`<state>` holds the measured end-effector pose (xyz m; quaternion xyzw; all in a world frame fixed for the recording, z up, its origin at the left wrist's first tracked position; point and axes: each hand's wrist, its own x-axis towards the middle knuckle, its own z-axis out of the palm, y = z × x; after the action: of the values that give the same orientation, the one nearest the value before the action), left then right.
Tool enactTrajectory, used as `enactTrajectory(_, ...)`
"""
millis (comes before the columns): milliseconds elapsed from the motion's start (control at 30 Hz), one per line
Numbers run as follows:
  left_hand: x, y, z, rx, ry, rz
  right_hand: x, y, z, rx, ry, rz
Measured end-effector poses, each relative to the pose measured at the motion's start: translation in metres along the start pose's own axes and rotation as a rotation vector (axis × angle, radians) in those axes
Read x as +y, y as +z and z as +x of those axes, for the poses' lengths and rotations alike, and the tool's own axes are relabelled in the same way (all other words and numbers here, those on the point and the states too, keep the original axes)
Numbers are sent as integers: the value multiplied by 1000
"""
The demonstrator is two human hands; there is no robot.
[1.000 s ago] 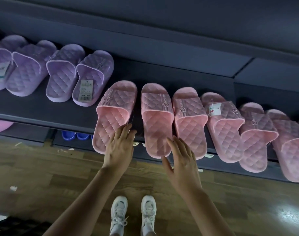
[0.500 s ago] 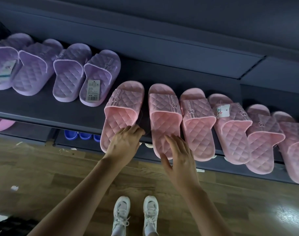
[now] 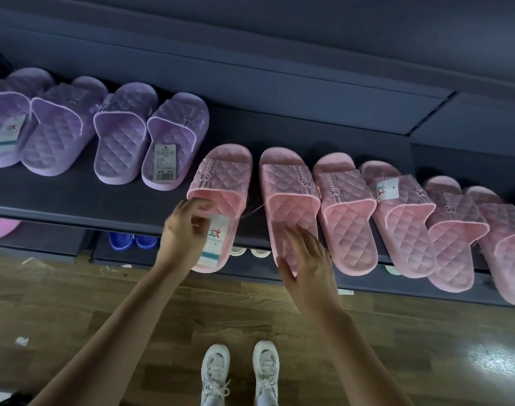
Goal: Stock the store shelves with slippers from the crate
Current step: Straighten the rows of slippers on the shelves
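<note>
- Since half a second ago, our left hand (image 3: 186,232) has climbed from the heel of the pink quilted foam slipper (image 3: 221,183) to the mouth of its strap. A white paper tag (image 3: 219,247) now lies face-up on that footbed. Our right hand (image 3: 307,268) keeps its place at the heel of the second pink slipper (image 3: 288,186).
- Both slippers lie toe-inward on the dark shelf board (image 3: 74,197), their heels hanging past its front edge. They head a row of other pink slippers (image 3: 397,224) running right, with lilac quilted slippers (image 3: 118,142) to the left.
- We judge each slipper light, springy and matte rather than slick, and hardly fragile. A push on the heel should slide it deeper. The strap or the sole's edge offers the surest hold, while the thin tag and its thread would tear if tugged.
- Our left arm reaches up from lower left. Its fingers are curled and, though blurred, seem to pinch the tag's upper corner against the thumb.
- Our right arm rises from lower right. Its fingers (image 3: 297,238) are straight and spread over the heel, grasping nothing. We cannot tell whether they press it or hover just above.
</note>
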<state>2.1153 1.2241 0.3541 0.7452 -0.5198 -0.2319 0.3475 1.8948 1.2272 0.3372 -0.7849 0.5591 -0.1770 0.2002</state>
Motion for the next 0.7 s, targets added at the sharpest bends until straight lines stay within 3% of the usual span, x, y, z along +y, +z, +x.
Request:
enactTrajectory(133,-15,1,5,3,-45,22,-1,9,2,27,17,-34)
enactTrajectory(300,-14,2,-8,-17,289,117,12,12,15,25,-43,-103)
enactTrajectory(467,-33,11,-9,-296,459,322,19,19,20,52,-70,-67)
enactTrajectory(700,-40,23,-4,-235,452,448,-2,30,11,76,-10,-89)
